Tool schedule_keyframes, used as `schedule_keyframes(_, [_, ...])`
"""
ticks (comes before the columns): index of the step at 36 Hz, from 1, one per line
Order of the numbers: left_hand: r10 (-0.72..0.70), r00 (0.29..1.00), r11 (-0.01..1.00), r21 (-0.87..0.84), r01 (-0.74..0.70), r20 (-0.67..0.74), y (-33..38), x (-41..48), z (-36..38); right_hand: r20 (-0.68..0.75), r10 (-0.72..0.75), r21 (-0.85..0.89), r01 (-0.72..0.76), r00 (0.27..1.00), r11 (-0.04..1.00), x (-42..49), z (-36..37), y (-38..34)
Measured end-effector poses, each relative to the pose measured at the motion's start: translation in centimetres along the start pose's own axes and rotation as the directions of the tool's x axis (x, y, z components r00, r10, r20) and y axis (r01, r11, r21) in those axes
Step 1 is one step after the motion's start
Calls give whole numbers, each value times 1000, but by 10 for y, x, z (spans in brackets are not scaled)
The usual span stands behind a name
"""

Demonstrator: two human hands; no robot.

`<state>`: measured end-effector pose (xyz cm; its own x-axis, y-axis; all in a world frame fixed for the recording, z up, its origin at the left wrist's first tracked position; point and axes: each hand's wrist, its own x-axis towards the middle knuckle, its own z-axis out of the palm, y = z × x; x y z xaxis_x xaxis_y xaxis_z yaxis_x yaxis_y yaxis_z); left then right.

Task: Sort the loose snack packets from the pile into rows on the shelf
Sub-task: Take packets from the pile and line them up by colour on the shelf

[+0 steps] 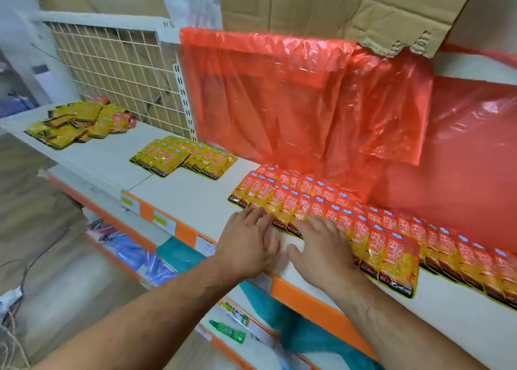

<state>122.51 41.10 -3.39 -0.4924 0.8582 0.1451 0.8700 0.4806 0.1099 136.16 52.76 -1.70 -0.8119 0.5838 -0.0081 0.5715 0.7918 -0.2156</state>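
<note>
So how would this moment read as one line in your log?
step: tidying orange packet rows | left hand: flat, fingertips on packets | right hand: flat on packets | loose pile: far left, untouched

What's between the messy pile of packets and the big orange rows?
A small neat group of yellow packets, with bare white shelf on either side of it. The head view shows this.

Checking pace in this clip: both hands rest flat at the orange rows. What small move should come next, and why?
Probably a gentle push with both hands to square the front edge of the orange rows. The left hand and right hand lie flat with fingertips on the front packets, holding nothing, and that edge looks stepped. The pile lies far left, out of easy reach.
</note>
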Motion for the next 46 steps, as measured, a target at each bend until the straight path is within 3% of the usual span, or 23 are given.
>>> schedule_keyframes(10, [-94, 995, 995, -17, 94, -38, -96, -25, -18, 28, -95, -42, 96, 995, 995, 32, 11, -98])
schedule_keyframes(31, [-196, 948, 979, -108, 174, -251, -389, -58, -53, 24, -258, -71, 259, 966, 963, 152, 63, -378])
schedule_keyframes(46, [-390, 899, 921, -97, 378, -199, -545, -14, -56, 88, -437, -24, 440, 895, 897, 300, 101, -500])
